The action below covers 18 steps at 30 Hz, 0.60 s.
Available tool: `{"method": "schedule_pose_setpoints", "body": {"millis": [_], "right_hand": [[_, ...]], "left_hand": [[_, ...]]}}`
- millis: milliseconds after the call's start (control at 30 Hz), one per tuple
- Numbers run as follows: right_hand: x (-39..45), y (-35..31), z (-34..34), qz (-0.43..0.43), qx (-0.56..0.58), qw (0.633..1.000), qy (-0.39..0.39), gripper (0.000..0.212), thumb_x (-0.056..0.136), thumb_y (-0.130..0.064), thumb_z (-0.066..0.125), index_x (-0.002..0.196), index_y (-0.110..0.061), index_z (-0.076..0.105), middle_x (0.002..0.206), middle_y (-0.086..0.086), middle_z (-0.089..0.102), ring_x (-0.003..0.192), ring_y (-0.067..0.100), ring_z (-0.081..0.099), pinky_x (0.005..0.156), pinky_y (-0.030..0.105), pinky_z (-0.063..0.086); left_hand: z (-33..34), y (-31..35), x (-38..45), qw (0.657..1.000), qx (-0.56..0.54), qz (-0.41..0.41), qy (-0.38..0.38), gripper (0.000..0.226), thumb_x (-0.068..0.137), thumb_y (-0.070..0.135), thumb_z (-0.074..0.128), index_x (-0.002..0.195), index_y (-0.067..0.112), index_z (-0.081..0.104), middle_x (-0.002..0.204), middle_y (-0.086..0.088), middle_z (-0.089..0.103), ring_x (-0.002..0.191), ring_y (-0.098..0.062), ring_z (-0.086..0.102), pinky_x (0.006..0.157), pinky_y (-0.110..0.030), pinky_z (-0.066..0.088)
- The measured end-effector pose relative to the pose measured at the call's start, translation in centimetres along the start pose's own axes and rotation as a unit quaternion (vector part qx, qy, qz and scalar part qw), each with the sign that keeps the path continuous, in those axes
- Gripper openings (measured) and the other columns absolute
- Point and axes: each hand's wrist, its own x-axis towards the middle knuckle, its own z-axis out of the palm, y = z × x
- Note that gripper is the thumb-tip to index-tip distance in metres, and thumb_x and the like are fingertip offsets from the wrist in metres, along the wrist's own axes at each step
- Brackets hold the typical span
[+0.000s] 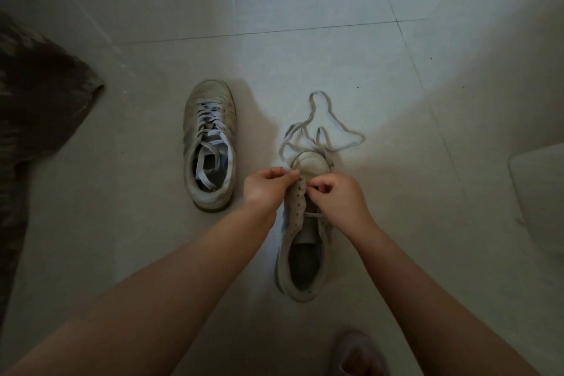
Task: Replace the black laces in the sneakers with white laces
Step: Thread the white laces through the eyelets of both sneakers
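i look down at two sneakers on the tiled floor point(305, 9). the right sneaker point(300, 241) lies near me, toe pointing far, and both my hands work at its front eyelets. the left hand point(267, 185) pinches the white lace point(323, 119) at the left eyelet row, grip clamped on it between thumb and fingers. the right hand point(334, 194) has its fingers curled at the right eyelet row; it seems to pinch the lace end there, but the tip itself is hidden.

the lace is flat, soft and very light. its long slack lies in loose loops on the floor just beyond the toe. it will bend and twist easily, so i judge the best place to hold it is close to the stiff tip, to push it through a hole. the sneaker is pale and worn, with most eyelets still empty; it is light and may slide on the smooth tile when i pull.

the left sneaker point(210, 143) stands apart to the left, already laced in white. i see no black lace.
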Motion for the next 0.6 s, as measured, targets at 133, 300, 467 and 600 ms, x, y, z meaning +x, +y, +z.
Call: {"method": "schedule_pose_setpoints", "body": {"millis": [133,300,467,600], "right_hand": [[0.0,0.1,0.1,-0.007,0.001,1.0,0.007,0.01,0.082,-0.022,0.071,0.089,-0.016,0.076,0.063,-0.014,0.055,0.063,0.006,0.053,0.057,0.02,0.038],[0.1,0.0,0.0,-0.004,0.003,1.0,0.012,0.01,0.081,-0.021,0.072,0.088,-0.015,0.076,0.07,-0.005,0.06,0.071,0.013,0.058,0.06,0.02,0.039],[-0.2,0.1,0.2,0.01,0.043,0.999,0.017,0.013,0.082,-0.017,0.071,0.094,-0.012,0.076,0.072,-0.011,0.06,0.066,-0.002,0.055,0.058,0.007,0.036],[-0.4,-0.1,0.5,0.017,0.06,0.998,0.027,0.014,0.082,-0.018,0.071,0.094,-0.013,0.076,0.076,-0.007,0.064,0.073,0.007,0.06,0.063,0.012,0.042]], "left_hand": [[-0.2,0.0,0.4,0.995,0.084,0.057,0.008,0.015,0.079,0.017,0.075,0.087,0.007,0.069,0.08,-0.003,0.068,0.074,-0.01,0.062,0.058,-0.012,0.045],[-0.6,0.3,0.3,0.985,0.138,0.098,0.013,0.012,0.079,0.017,0.075,0.086,0.011,0.067,0.076,0.003,0.064,0.071,-0.005,0.06,0.057,-0.011,0.043],[-0.6,0.3,0.5,0.973,0.189,0.129,0.012,0.014,0.079,0.019,0.075,0.088,0.011,0.068,0.075,0.004,0.063,0.07,-0.005,0.059,0.059,-0.011,0.044],[-1.1,1.0,1.1,0.973,0.206,0.106,-0.014,0.016,0.076,0.019,0.078,0.085,0.011,0.067,0.072,0.003,0.06,0.07,-0.008,0.057,0.063,-0.018,0.045]]}}
